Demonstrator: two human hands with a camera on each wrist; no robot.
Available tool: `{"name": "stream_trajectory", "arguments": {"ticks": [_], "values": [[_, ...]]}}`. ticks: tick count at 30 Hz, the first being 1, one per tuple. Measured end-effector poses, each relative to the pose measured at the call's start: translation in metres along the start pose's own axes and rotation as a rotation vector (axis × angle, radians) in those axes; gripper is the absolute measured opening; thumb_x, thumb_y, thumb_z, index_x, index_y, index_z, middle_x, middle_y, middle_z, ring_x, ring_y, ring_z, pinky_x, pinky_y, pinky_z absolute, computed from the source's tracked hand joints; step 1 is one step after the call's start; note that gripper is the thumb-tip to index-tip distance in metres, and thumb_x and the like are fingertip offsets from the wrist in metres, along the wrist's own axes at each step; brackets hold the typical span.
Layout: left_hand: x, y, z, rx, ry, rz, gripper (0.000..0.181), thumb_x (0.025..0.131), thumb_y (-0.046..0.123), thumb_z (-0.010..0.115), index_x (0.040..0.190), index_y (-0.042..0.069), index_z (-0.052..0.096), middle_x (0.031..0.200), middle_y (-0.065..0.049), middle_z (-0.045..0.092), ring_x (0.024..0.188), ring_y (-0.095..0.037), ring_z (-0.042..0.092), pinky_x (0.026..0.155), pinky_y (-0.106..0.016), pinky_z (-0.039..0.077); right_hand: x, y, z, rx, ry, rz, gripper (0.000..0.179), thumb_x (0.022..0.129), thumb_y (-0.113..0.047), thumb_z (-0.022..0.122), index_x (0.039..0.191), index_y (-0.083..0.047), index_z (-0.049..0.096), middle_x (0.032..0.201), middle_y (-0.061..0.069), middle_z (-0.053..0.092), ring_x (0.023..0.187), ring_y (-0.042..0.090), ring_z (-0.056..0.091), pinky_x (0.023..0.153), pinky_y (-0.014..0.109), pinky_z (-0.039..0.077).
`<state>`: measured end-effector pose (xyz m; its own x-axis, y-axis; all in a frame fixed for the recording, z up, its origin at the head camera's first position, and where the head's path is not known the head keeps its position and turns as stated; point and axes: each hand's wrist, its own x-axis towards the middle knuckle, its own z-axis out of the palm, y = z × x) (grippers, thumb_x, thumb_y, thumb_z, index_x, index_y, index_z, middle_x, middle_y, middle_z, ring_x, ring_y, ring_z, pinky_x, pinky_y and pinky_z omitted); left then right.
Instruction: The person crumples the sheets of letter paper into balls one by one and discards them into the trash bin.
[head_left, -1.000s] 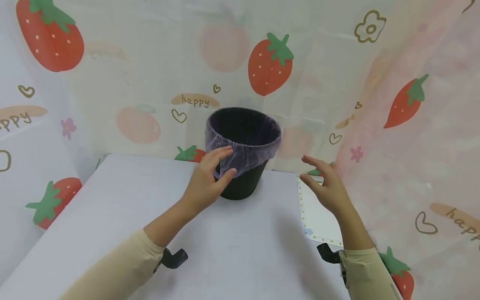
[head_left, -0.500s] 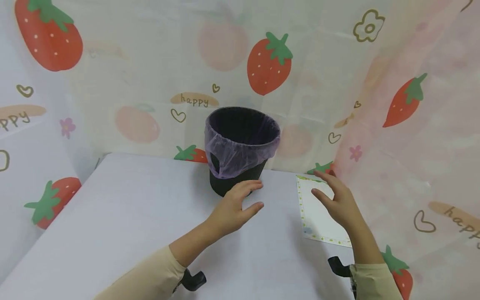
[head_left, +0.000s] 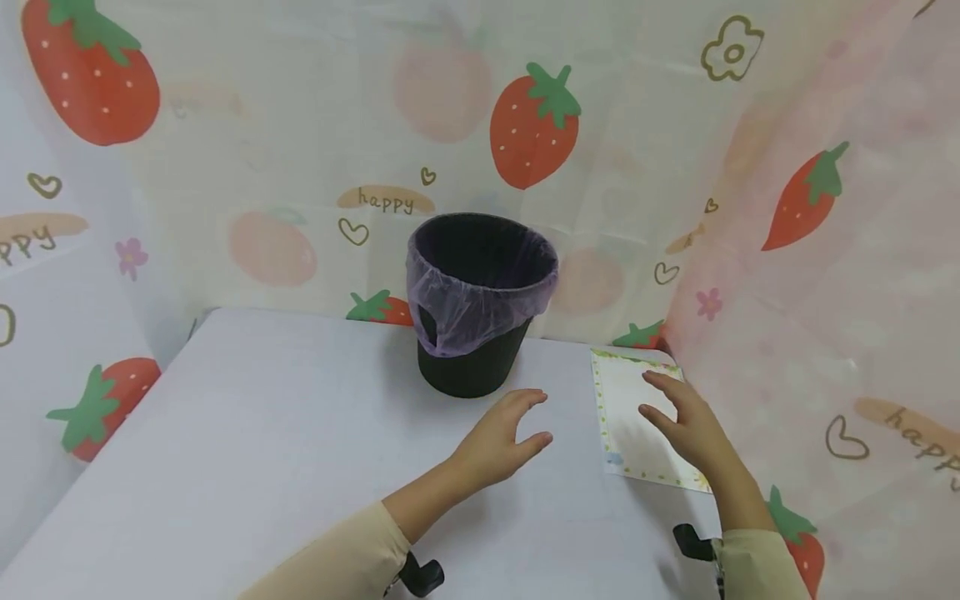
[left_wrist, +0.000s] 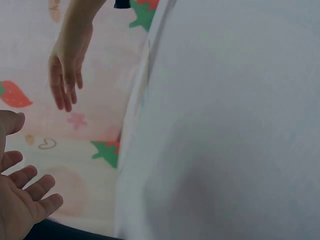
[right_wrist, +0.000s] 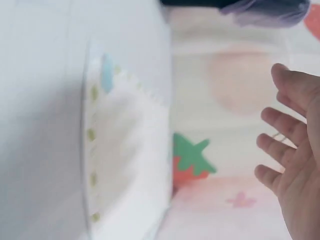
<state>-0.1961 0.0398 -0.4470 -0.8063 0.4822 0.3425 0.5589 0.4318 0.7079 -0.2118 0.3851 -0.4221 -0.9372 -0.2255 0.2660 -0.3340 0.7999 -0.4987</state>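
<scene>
A black bin point(head_left: 472, 371) stands upright at the back of the white table, with a thin purple bag point(head_left: 480, 317) folded over its rim. My left hand point(head_left: 495, 446) is in front of the bin and apart from it, fingers and thumb spread, holding nothing. To the right, my right hand point(head_left: 690, 425) hovers over a sheet of paper point(head_left: 630, 417) with a green and yellow patterned border; it too is bare, its fingers loosely extended. In the right wrist view the paper point(right_wrist: 135, 165) lies flat, its surface apart from the right hand point(right_wrist: 300, 150).
The white table point(head_left: 262, 433) runs from the front to the back wall. Curtains printed with strawberries point(head_left: 534, 129) hang behind the table and on both sides. The right curtain point(head_left: 780, 350) comes close to the right arm.
My left hand has moved from in front of the bin's bag toward the right and nearer to me. My right hand has come down and slightly right over the paper. The bin stays put.
</scene>
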Motion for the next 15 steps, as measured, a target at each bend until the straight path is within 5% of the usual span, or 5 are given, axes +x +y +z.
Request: {"name": "stream_trajectory", "arguments": {"ticks": [9, 15], "values": [[0.011, -0.001, 0.036, -0.002, -0.098, -0.097, 0.057, 0.101, 0.040, 0.065, 0.148, 0.012, 0.052, 0.152, -0.004, 0.052, 0.144, -0.020, 0.046, 0.119, -0.040, 0.038, -0.015, 0.049, 0.011, 0.014, -0.121, 0.143, 0.061, 0.103, -0.031, 0.063, 0.153, -0.003, 0.043, 0.159, 0.025, 0.039, 0.146, 0.052, 0.031, 0.113, 0.071, 0.028], [0.016, -0.007, 0.055, 0.038, -0.169, -0.120, 0.057, 0.102, 0.048, 0.061, 0.147, 0.014, 0.054, 0.151, -0.003, 0.054, 0.143, -0.021, 0.047, 0.118, -0.040, 0.039, -0.031, 0.062, 0.020, 0.073, -0.278, 0.309, 0.071, 0.103, -0.041, 0.061, 0.158, -0.006, 0.035, 0.168, 0.023, 0.020, 0.151, 0.054, 0.017, 0.115, 0.074, 0.022]]}}
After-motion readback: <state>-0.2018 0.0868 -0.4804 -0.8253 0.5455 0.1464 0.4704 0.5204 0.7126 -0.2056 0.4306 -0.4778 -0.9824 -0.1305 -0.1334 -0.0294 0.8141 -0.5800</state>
